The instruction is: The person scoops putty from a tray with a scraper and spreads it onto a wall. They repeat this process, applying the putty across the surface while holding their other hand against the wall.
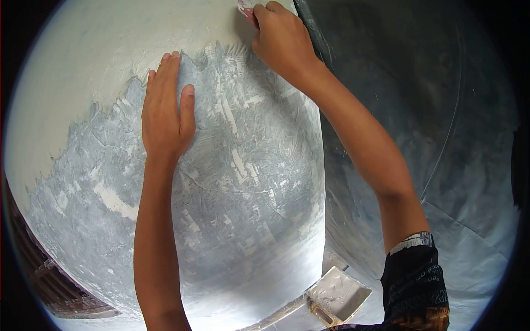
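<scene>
Near the top, my right hand (pixel 282 41) is closed around a putty scraper (pixel 248 13), whose reddish, white-smeared part shows beside the fingers; the rest is hidden by the hand or cut off by the frame edge. My left hand (pixel 164 113) lies flat against the wall (pixel 248 138), thumb apart, fingertips by the ragged edge of a cream putty coat (pixel 94 44). Below that edge the wall is grey with scattered pale smears. The scraper is up at the coated part of the wall.
Low on the right sits a shallow tray (pixel 341 295) of pale putty with a handle cutout. A darker grey wall (pixel 414 121) meets the right side at a corner. Dark slatted material (pixel 61 287) lies at the lower left.
</scene>
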A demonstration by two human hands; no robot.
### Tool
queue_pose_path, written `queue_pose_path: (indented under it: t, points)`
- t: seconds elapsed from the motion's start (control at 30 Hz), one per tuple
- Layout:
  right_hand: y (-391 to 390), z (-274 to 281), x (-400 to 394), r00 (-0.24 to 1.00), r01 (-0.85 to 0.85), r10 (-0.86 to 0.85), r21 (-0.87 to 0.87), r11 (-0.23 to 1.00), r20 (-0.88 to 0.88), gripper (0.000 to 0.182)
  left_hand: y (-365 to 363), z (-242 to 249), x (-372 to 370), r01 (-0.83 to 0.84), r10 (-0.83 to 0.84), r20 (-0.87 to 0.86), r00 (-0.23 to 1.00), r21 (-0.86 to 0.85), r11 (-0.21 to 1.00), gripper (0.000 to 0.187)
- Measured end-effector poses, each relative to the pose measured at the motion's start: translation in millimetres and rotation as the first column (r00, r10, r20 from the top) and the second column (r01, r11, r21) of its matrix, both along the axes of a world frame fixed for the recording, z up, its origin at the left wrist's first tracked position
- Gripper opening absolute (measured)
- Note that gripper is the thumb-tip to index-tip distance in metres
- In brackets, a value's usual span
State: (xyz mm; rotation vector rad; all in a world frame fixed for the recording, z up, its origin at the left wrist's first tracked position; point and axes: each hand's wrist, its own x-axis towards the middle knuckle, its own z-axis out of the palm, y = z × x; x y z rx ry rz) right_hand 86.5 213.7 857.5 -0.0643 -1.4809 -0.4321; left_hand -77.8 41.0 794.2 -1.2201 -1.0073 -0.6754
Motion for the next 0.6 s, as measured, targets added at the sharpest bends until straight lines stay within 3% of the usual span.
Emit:
queue_pose_path:
  t: [0.07,0.1,0.23,0.3,0.37,0.47,0.5,0.6]
  points:
    - [14.9,13.6,-8.9,0.999,0.032,-0.032,0.011,0.999,0.002,0.010,-0.1,0.7,0.2,-0.009,0.009,0.000,1.000,0.003,1.000,0.048]
    - [21.9,12.5,-15.4,0.998,0.063,-0.063,0.018,0.998,0.005,0.022,-0.3,0.4,1.2,-0.003,0.003,0.010,1.000,0.006,1.000,0.048]
    - [-5.0,-68.2,-20.9,0.994,0.065,-0.069,0.057,0.996,0.083,0.025,-1.3,1.0,-0.1,0.018,-0.018,0.000,1.000,-0.002,1.000,0.048]
    - [-29.6,-104.3,-14.2,0.979,-0.102,0.093,0.040,0.994,0.179,0.016,-1.4,-0.5,1.0,0.024,-0.024,0.000,1.000,-0.007,1.000,0.048]
    - [-43.4,-96.7,-0.9,0.966,-0.171,0.161,0.028,0.985,0.204,0.015,-0.7,1.2,1.1,0.030,-0.030,-0.004,1.000,-0.004,1.000,0.047]
    - [-26.7,-39.1,-1.4,0.993,-0.120,0.121,0.062,0.991,0.000,0.024,-0.5,0.1,0.7,0.028,-0.028,-0.007,1.000,-0.007,1.000,0.048]
    - [-15.6,-18.9,-3.1,0.997,-0.054,0.057,0.081,0.995,-0.043,0.018,-0.5,-0.1,1.2,0.019,-0.019,-0.001,1.000,-0.005,1.000,0.048]
    - [12.3,26.7,-16.1,0.996,-0.046,0.045,-0.009,0.999,-0.083,0.018,0.0,0.2,0.6,0.008,-0.008,-0.001,1.000,-0.001,1.000,0.048]
